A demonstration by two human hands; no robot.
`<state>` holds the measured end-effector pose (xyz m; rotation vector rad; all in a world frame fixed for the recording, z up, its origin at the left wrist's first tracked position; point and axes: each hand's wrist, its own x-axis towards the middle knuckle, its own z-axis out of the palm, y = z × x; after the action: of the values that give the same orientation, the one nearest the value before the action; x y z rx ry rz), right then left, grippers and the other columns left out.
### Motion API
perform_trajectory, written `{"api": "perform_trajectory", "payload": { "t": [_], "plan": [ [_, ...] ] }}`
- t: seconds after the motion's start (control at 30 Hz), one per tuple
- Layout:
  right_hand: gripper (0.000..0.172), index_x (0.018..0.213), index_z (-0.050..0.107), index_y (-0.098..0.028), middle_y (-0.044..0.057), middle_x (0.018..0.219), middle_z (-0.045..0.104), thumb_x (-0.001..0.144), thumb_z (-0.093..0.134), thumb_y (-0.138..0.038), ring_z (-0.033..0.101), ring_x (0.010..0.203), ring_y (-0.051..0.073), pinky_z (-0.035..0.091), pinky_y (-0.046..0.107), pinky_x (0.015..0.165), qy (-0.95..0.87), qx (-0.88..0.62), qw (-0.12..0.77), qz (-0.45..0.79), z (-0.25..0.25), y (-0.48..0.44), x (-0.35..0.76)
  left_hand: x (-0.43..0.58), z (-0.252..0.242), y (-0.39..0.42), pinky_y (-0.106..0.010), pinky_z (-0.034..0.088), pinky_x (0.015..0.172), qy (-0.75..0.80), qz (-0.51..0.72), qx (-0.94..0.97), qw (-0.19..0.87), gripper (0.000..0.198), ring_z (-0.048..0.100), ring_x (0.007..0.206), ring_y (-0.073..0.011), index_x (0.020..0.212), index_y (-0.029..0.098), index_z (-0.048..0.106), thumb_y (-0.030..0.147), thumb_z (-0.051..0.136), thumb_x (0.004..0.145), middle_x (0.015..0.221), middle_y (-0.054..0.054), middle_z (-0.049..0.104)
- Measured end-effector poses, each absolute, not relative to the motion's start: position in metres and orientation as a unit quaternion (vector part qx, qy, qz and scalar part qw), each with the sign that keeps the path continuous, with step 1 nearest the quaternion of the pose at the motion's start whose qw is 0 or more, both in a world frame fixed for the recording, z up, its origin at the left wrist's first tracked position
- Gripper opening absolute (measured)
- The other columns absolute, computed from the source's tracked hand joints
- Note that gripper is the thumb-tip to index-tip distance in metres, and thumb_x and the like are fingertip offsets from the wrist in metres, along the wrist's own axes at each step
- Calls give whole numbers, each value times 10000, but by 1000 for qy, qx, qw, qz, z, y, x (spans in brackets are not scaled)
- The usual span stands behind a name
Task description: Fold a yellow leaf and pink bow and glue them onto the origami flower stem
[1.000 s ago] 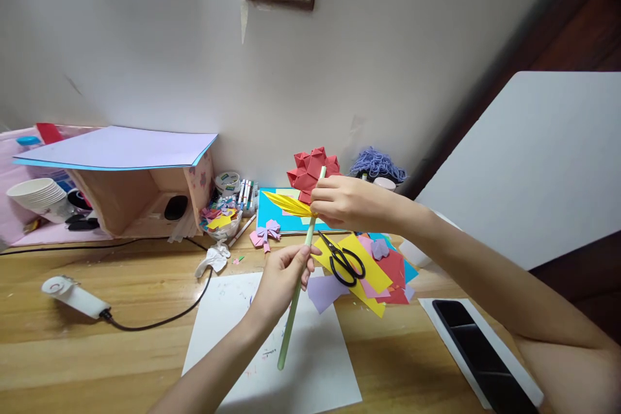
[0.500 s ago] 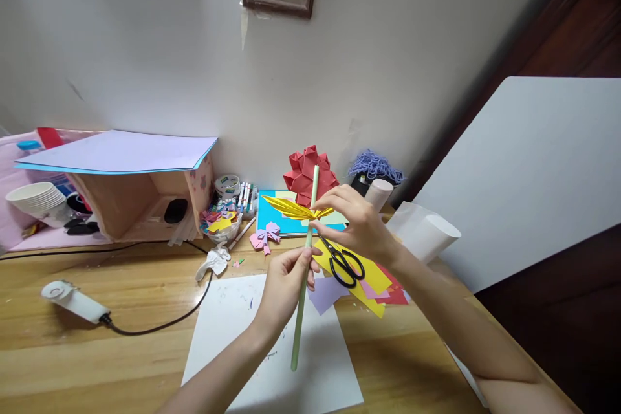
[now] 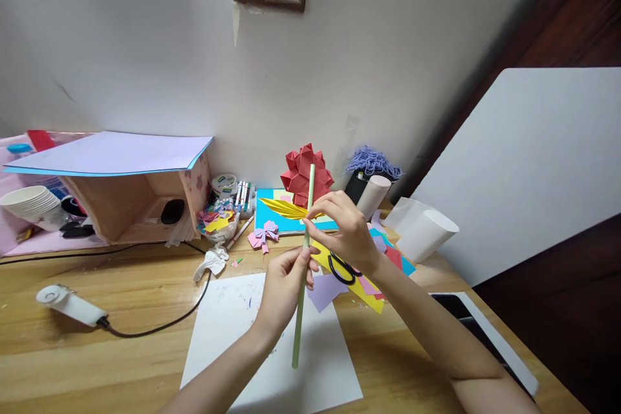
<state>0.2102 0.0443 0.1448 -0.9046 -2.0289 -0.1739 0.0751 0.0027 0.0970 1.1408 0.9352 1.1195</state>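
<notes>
A long, slim pale green stick (image 3: 298, 330) stands nearly upright above the table, leaning slightly. My left hand (image 3: 285, 281) is closed round its middle. Higher up, my right hand (image 3: 347, 229) pinches a yellow pleated paper piece (image 3: 281, 208) against the stick with thumb and forefinger. The pleats fan out to the left; my fingers hide much of the right side. Below the right hand lie black-handled scissors (image 3: 343, 275) on yellow paper (image 3: 366, 294), their blades covered from view. Under both hands is a white sheet (image 3: 320, 362).
Behind my hands are a red folded-paper ball (image 3: 306, 171) and a pink-purple paper bow (image 3: 264, 235). A box (image 3: 130, 207), a white corded device (image 3: 72, 306) and crumpled tissue (image 3: 212, 263) are left. White paper rolls (image 3: 429, 236) and a dark-screened device (image 3: 468, 320) are right.
My right hand has come in lower and closer to the stick, its finger and thumb drawn together on the yellow paper. It now covers more of the scissors. The left hand keeps its hold.
</notes>
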Motion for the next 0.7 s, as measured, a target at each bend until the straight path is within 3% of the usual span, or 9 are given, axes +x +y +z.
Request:
{"api": "perform_trajectory", "payload": {
  "t": [0.13, 0.33, 0.57, 0.7],
  "plan": [
    [66, 791, 544, -208, 31, 747, 588, 778, 547, -143, 521, 748, 186, 419, 325, 698, -814, -364, 445, -78, 142, 46, 210, 76, 98, 2, -214, 394, 505, 405, 487, 487, 601, 374, 438, 462, -83, 635, 122, 628, 465, 548, 762, 535, 5, 528],
    [81, 823, 541, -209, 38, 782, 584, 772, 552, -147, 515, 774, 191, 422, 332, 717, -811, -378, 444, -52, 145, 42, 212, 76, 96, 1, -217, 405, 513, 411, 499, 488, 586, 346, 461, 478, -97, 807, 123, 678, 441, 544, 777, 527, 7, 529],
    [23, 807, 529, -200, 17, 763, 546, 795, 546, -209, 512, 676, 143, 447, 277, 618, -701, -468, 534, 68, 132, 28, 206, 79, 84, 2, -228, 452, 690, 410, 540, 443, 586, 287, 569, 652, -113, 918, 161, 666, 392, 558, 787, 715, -12, 640],
    [184, 932, 542, -210, 35, 890, 549, 758, 600, -213, 530, 784, 159, 469, 298, 699, -705, -435, 548, 117, 129, 23, 196, 80, 82, 2, -246, 452, 724, 403, 544, 457, 577, 277, 581, 726, -141, 902, 152, 674, 377, 550, 799, 744, -23, 652]
  ]
}}
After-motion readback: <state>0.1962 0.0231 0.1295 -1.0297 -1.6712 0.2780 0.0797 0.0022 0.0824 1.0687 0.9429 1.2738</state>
